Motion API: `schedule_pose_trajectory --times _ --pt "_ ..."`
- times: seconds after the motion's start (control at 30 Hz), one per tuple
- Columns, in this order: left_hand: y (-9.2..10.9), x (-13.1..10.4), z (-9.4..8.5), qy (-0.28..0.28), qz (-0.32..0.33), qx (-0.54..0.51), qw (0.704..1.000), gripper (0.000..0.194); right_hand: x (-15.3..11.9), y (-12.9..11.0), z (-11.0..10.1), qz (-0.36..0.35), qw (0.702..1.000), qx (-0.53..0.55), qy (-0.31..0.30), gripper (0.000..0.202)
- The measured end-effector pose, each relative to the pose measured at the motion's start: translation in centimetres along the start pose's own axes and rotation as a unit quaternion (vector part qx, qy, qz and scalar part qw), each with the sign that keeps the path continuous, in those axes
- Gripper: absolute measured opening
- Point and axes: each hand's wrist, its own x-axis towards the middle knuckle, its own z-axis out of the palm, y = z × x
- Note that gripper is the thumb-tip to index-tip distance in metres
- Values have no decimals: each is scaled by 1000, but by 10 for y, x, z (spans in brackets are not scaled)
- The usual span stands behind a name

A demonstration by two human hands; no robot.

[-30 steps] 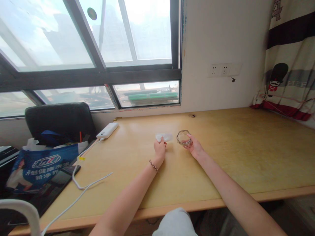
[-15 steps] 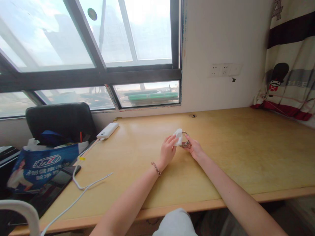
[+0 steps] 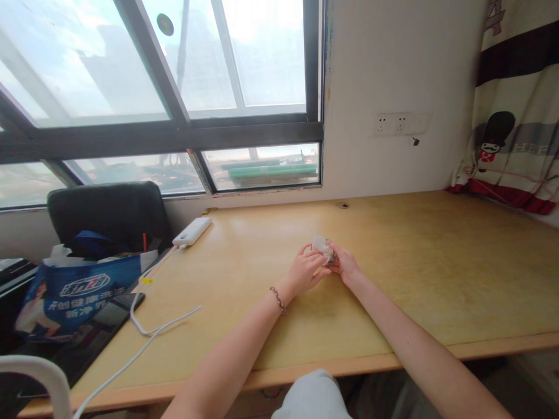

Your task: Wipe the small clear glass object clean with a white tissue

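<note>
Woven-look ring [image 3: 332,258], mostly covered

Held over the tabletop [image 3: 244,291], near its middle. With the left hand [image 3: 308,270], bent-fingered, pressing white tissue [image 3: 320,244] against the ring; with the right hand [image 3: 347,265], pinching its rim. Just brought from apart into contact, now probably handled as one. Hidden: most of the ring and several fingertips. Hard to make out: tissue inside or merely around it.

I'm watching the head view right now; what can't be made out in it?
In the head view:
- Ring: mostly hidden by the white piece and the hands.
- White piece: too small to tell tissue from cloth.
- Grip of the right hand: partly hidden by the ring and left hand.
- White cable: cut off by the bottom edge.
</note>
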Motion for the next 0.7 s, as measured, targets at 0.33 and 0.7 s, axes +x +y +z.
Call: schedule_pose_trajectory --times 0.33,0.7 --pt "3 5 -11 -56 -35 48 997 35 -1 2 1 -47 994 -102 14 41" --pt "0 6 -5 -77 -80 -124 986 42 -7 -2 1 -94 978 -183 24 38"
